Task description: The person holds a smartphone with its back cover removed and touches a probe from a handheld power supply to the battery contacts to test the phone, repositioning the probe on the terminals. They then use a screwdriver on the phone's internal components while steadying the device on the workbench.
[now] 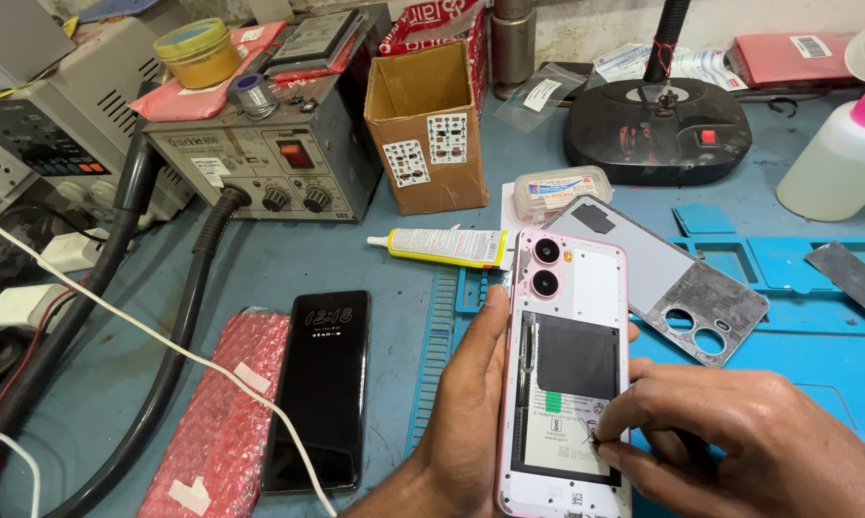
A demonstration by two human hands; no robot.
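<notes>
Pink-framed and lying open with its back cover off, the smartphone (565, 374) is being held above the blue repair mat (797, 317) on the counter (375, 278). The left hand (466, 412) is gripping its left edge from below, while the right hand (739, 432) is pinching something small and dark against the battery label near the lower right; what it pinches is too small to tell. The removed back cover (663, 278) is lying just beyond, and a black phone (319, 388) is resting beside pink bubble wrap (223, 412).
</notes>
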